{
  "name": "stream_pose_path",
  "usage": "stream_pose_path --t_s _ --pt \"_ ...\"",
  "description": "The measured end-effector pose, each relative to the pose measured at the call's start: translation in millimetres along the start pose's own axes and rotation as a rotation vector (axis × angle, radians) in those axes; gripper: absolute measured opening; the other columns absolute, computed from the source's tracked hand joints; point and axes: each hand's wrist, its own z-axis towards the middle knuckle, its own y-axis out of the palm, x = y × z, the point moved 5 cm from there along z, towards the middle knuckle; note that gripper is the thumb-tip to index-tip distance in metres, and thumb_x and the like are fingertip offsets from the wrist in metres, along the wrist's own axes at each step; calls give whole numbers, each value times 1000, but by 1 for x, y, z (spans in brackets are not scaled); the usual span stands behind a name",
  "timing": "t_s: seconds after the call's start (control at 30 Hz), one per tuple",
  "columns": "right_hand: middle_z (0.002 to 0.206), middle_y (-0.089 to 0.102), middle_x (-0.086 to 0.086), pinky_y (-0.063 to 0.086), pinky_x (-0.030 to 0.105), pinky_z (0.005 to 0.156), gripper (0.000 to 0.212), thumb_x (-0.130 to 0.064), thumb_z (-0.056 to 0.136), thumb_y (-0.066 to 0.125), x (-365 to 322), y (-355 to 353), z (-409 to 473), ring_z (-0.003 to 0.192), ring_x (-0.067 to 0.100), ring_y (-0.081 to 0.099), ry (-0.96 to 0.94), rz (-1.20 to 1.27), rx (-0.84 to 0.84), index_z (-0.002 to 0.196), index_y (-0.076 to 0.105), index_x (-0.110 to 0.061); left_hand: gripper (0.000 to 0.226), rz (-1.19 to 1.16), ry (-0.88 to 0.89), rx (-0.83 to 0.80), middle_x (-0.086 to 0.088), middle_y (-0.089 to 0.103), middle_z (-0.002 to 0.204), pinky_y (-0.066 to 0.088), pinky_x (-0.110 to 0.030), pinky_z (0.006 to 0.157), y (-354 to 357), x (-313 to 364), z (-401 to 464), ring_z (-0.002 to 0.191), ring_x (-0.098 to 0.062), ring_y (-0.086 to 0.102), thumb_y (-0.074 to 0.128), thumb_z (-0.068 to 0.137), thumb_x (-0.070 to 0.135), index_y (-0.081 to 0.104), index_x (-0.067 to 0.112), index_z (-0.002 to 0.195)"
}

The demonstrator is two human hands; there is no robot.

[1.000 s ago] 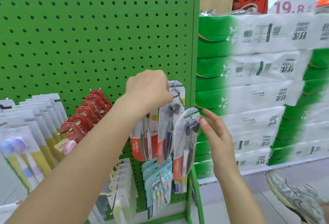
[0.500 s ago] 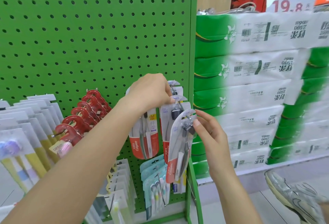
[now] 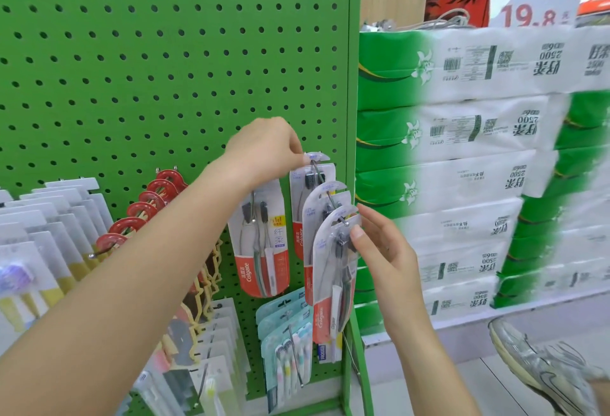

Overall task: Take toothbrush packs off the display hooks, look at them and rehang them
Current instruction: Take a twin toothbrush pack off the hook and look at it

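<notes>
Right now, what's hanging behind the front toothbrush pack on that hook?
Behind the front toothbrush pack hang at least two more packs on the hook; their lower parts are covered.

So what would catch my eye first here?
Two bare arms reach to a green pegboard: the left hand pinches the top of the rearmost toothbrush pack, and the right hand holds the front toothbrush pack at the hook's tip. Stacked tissue packs fill the right.
</notes>
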Motion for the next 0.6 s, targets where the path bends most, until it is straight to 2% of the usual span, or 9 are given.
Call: stream_pose_path --t_s 0.07,0.13,0.23,0.3,0.43,0.6 --pt "108 71 -11 51 19 85 46 -35 75 63 0 0 1 105 2 64 -1 -3 1 119 63 -21 17 77 2 56 1 72 104 53 -37 85 0 0 10 94 -20 65 65 92 27 74 18 103" --pt "112 70 -8 51 24 90 46 -35 76 63 1 0 1 108 5 63 -1 -11 -2 120 62 -22 20 100 5 26 0 71 110 52 -35 85 8 0 19 97 -21 65 66 91 20 71 16 110" --pt "117 68 -9 49 32 98 46 -37 77 65 3 1 0 113 5 60 9 -28 -13 122 61 -24 29 38 -14 -34 -2 69 112 53 -40 90 20 -2 29 100 -22 63 70 88 23 68 12 115" --pt "118 68 -10 48 36 101 43 -37 81 70 4 1 1 115 6 59 12 -44 -21 121 62 -26 28 -2 -33 -48 -3 68 107 53 -39 89 24 -4 35 96 -22 62 72 87 25 68 11 111" --pt "122 66 -10 45 43 105 39 -36 81 68 8 0 3 120 8 57 13 -58 -33 119 63 -34 20 32 -50 -86 -3 59 85 50 -34 72 30 -5 40 70 -22 52 70 88 33 69 13 91" --pt "121 66 -13 45 42 105 37 -35 81 69 8 2 3 119 6 57 0 -64 -38 117 62 -37 10 119 -22 -83 4 65 88 40 -27 66 31 1 40 85 -20 59 65 91 31 67 23 85"
